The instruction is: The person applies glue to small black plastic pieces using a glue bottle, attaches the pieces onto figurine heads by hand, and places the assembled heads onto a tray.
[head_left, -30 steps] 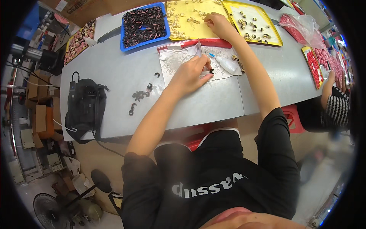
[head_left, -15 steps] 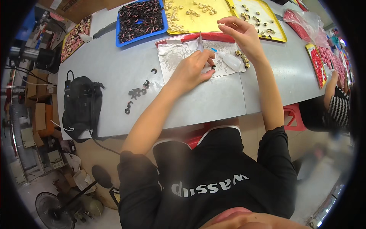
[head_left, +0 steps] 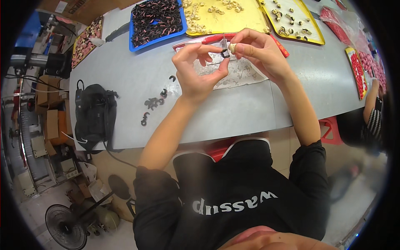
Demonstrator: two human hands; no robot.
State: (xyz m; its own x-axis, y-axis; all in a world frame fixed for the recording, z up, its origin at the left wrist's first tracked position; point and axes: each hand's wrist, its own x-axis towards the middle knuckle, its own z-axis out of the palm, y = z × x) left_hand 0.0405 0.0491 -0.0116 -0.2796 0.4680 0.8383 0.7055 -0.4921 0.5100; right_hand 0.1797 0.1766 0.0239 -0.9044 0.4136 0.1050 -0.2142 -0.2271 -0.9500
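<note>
The person holds both hands raised above the grey table (head_left: 233, 112), just over the clear plastic sheet (head_left: 237, 73) that serves here as the landmark. The left hand (head_left: 199, 68) pinches a small black clip (head_left: 225, 53) between thumb and forefinger, fingers narrow around it. The right hand (head_left: 259, 51) pinches a small pale bead-like piece (head_left: 233, 47) at its fingertips, touching or nearly touching the clip; the 2 parts look as if they are being fitted together, though whether they are already joined cannot be told.

Beyond the sheet lie 3 trays: a blue tray (head_left: 181, 31) heaped with dark parts, a yellow tray (head_left: 254, 16) with pale pieces, and a second yellow tray (head_left: 316, 35) to its right with fewer pieces. Left of the sheet, a few loose black clips (head_left: 153, 103) sit on the table, and further left a black bag (head_left: 95, 116).

Judging by the full blue tray and the loose clips, most of the assembly work seems left to do.
</note>
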